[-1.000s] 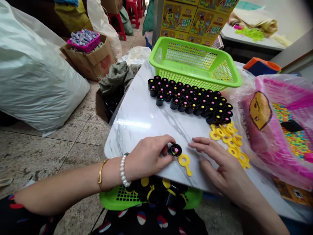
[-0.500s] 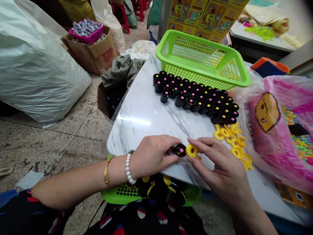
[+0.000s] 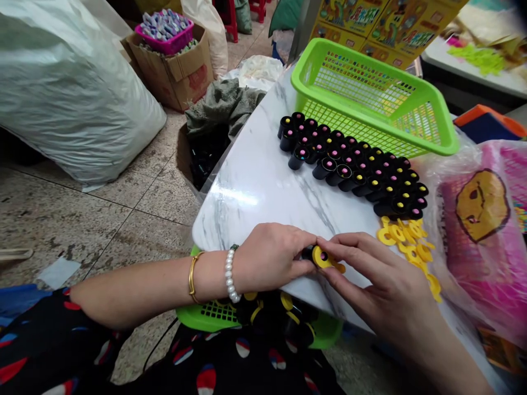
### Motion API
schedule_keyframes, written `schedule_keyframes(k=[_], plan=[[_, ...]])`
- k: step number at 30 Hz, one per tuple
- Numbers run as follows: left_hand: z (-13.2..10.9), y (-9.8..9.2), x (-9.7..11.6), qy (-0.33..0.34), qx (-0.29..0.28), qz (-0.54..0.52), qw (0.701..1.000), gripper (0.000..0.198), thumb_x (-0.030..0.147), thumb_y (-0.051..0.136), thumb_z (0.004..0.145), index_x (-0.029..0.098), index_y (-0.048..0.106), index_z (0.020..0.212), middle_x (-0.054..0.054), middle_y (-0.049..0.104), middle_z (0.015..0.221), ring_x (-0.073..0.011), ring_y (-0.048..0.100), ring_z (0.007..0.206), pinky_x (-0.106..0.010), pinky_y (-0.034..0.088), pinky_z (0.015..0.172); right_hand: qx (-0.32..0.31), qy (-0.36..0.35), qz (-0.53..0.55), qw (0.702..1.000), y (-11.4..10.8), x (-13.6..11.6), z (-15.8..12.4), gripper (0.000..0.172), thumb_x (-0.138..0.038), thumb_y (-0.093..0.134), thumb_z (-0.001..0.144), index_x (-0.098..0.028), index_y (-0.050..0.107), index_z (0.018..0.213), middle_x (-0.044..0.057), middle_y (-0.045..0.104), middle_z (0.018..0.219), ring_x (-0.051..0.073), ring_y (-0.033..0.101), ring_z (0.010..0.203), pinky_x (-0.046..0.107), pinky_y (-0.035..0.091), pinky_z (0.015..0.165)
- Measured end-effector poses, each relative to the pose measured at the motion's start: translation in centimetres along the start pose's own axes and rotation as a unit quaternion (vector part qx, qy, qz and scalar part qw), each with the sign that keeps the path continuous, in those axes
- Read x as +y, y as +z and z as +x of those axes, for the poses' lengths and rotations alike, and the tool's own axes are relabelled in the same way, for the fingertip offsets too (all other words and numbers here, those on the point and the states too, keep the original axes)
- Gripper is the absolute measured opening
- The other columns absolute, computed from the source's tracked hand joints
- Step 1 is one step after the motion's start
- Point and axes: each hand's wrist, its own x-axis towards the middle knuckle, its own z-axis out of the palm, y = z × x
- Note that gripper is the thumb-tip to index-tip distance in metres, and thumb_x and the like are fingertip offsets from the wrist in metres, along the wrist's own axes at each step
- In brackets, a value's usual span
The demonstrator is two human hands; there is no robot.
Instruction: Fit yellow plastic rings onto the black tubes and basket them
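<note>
My left hand [image 3: 276,258] is closed round a small black plastic cup [image 3: 307,252], held on its side above the table's front part. With thumb and fingers, my right hand [image 3: 373,274] pinches a yellow plastic ring lid [image 3: 320,257] with a small tab. The ring covers the cup's mouth, and a pink dot shows through its hole. Whether it is fully seated I cannot tell. Several more black cups [image 3: 345,173] with pink or yellow dots inside stand in rows on the table. Loose yellow ring lids [image 3: 408,240] lie in a pile right of my right hand.
A green basket [image 3: 374,104] stands behind the cups on the marble-patterned table [image 3: 247,203]. Another green basket [image 3: 197,318], holding black cups with yellow lids, is below the front edge. At right is a pink plastic-wrapped basket [image 3: 448,203]. A white sack [image 3: 78,93] stands at left.
My hands have come together, and the yellow ring lid has moved left onto the black cup's mouth. The whole view has shifted, so the table sits farther right.
</note>
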Motion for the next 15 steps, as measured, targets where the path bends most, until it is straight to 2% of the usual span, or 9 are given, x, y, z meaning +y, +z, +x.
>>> schedule_keyframes(k=[3,6,9,12,13,15], plan=[[0.1,-1.1,0.8,-0.041,-0.059,-0.062,0.996,0.017,0.015,0.060,0.078,0.015,0.069,0.092,0.001,0.067,0.069,-0.0118,0.059,0.060,-0.022,0.044,0.057,-0.006,-0.006,-0.008,1.000,0.0,-0.1,0.2,0.024,-0.014,0.062,0.088,-0.016,0.065,0.112,0.008,0.062,0.100,0.013,0.065,0.085,0.021,0.054,0.069],[0.3,-1.6,1.5,-0.127,-0.097,-0.172,0.972,0.018,0.025,0.057,0.084,0.015,0.068,0.094,0.003,0.060,0.058,-0.0095,0.055,0.050,-0.018,0.041,0.047,-0.011,-0.014,-0.008,1.000,-0.1,-0.2,0.3,0.025,-0.012,0.062,0.088,-0.016,0.064,0.113,0.008,0.061,0.103,0.013,0.064,0.090,0.022,0.054,0.076],[0.6,-1.0,1.7,-0.207,-0.094,-0.281,0.932,0.025,0.035,0.051,0.091,0.014,0.064,0.095,0.003,0.056,0.052,-0.0095,0.054,0.044,-0.017,0.041,0.043,-0.017,-0.021,-0.012,1.000,-0.1,-0.3,0.3,0.027,-0.011,0.062,0.088,-0.015,0.061,0.115,0.008,0.061,0.104,0.013,0.063,0.093,0.020,0.053,0.081],[0.7,-0.3,1.6,-0.252,-0.093,-0.376,0.887,0.021,0.033,0.050,0.093,0.014,0.060,0.091,0.005,0.052,0.049,-0.0091,0.051,0.041,-0.018,0.043,0.041,-0.017,-0.022,-0.004,1.000,0.1,-0.2,0.3,0.026,-0.012,0.063,0.089,-0.016,0.061,0.115,0.006,0.062,0.103,0.011,0.063,0.090,0.018,0.053,0.081],[0.6,-0.1,1.6,-0.254,-0.090,-0.388,0.881,0.020,0.033,0.049,0.093,0.015,0.059,0.091,0.005,0.052,0.050,-0.0088,0.051,0.040,-0.018,0.044,0.041,-0.012,-0.022,-0.001,1.000,0.3,-0.2,0.3,0.026,-0.013,0.063,0.089,-0.017,0.061,0.114,0.006,0.062,0.103,0.011,0.063,0.089,0.018,0.053,0.081],[0.3,0.1,1.6,-0.231,-0.083,-0.372,0.895,0.020,0.032,0.049,0.094,0.015,0.058,0.092,0.006,0.052,0.051,-0.0085,0.051,0.041,-0.017,0.043,0.041,0.005,-0.012,0.009,1.000,0.7,-0.3,0.2,0.025,-0.014,0.062,0.090,-0.017,0.061,0.115,0.007,0.062,0.104,0.013,0.063,0.092,0.019,0.053,0.081]])
